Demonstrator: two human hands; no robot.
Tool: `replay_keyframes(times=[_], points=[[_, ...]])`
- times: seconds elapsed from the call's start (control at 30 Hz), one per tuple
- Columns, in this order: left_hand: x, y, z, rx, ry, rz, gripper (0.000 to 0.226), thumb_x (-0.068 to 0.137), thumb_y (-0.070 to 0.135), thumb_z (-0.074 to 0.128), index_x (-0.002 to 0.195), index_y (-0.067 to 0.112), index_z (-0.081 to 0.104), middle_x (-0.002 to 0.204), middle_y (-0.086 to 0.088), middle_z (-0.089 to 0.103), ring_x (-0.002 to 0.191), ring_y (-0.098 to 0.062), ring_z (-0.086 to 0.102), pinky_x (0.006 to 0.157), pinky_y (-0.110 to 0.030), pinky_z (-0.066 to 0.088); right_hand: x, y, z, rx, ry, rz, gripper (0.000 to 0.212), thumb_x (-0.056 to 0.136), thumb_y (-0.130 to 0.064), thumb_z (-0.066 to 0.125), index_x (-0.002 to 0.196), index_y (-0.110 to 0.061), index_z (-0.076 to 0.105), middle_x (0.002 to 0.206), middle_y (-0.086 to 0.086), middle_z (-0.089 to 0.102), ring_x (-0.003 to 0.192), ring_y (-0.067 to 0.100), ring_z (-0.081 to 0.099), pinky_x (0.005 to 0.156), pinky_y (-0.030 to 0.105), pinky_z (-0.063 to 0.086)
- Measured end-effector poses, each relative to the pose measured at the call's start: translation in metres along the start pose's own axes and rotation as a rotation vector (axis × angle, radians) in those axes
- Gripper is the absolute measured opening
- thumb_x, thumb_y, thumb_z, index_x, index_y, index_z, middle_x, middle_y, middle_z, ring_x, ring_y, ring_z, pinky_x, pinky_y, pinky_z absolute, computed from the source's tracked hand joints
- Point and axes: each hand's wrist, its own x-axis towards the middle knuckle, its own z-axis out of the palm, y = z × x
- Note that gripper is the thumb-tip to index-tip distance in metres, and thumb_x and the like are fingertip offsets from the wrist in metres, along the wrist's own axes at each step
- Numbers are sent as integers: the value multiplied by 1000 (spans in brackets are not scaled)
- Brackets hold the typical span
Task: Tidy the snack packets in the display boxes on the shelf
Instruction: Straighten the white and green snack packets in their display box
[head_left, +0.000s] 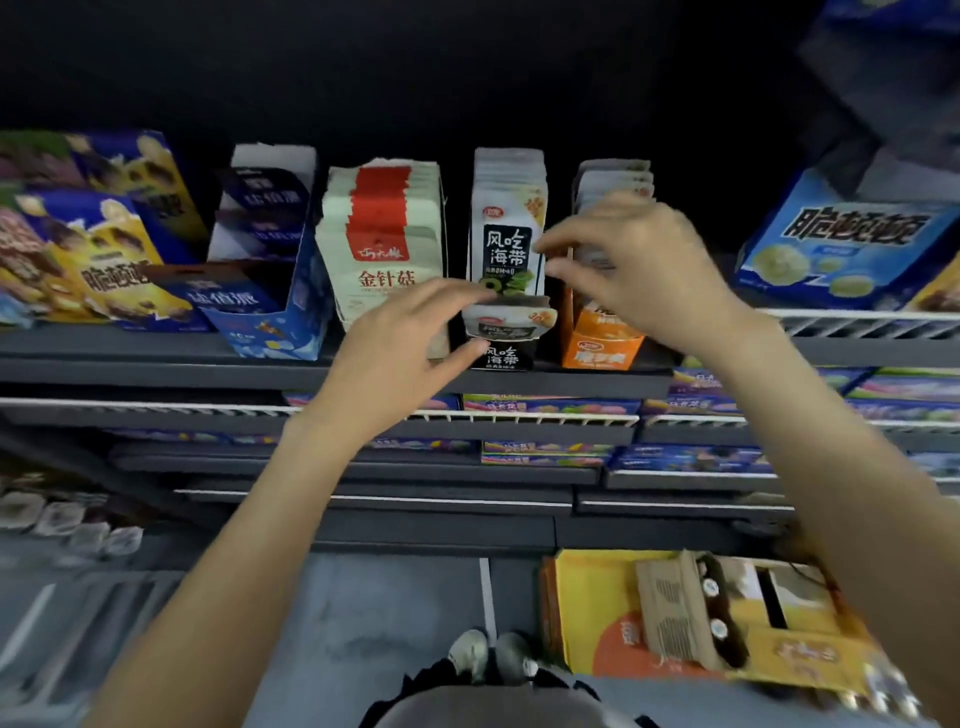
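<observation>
On the dark shelf (156, 358) we see the kelp snack packets (508, 244) standing upright in their black display box (503, 353), between the enoki mushroom packets (382, 244) and the orange display box (597, 351). Our left hand (400, 353) spreads relaxed fingers at that box's front, while our right hand (631, 265) hovers beside the packets with thumb and forefinger narrowly apart, pinching nothing we can make out.

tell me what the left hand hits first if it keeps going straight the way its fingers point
Most likely the front black-and-white kelp snack packet in the black display box. The left hand points up and right at it, with the fingertips right by its lower edge. Depth is unclear, so they may already touch.
</observation>
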Motion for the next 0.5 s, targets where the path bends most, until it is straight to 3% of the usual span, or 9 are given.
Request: replay_keyframes(times=[0.1,0.17,0.3,0.4,0.5], points=[[3,-2,6,47,78,50,30,94,28,51,118,16,63,116,2,64,100,-23,64,71,-41,56,31,5,3,-76,-382,-61,31,87,-41,65,115,-27,68,100,-3,69,102,14,57,79,28,41],[2,-4,7,60,119,82,25,94,23,53,114,15,66,114,2,65,97,-22,65,70,-41,56,44,7,2,40,-508,-58,26,86,-38,68,109,-26,71,96,-9,70,91,3,59,74,20,42],[3,-7,8,79,140,110,20,93,21,55,106,15,69,121,2,63,104,-21,62,74,-42,56,57,13,0,170,-558,-47,15,89,-26,67,100,-21,75,84,-16,68,81,-6,62,78,14,47],[4,-7,7,58,123,113,20,94,21,53,106,15,68,128,1,58,107,-21,61,72,-42,55,62,15,-1,179,-518,-13,15,91,-20,64,101,-16,73,91,-7,71,80,-6,61,75,5,43],[5,-8,7,17,113,110,22,95,24,53,111,17,67,131,4,56,108,-15,60,73,-37,56,59,12,4,25,-401,-20,18,93,-11,57,106,-11,70,96,3,70,87,13,63,82,27,50]])
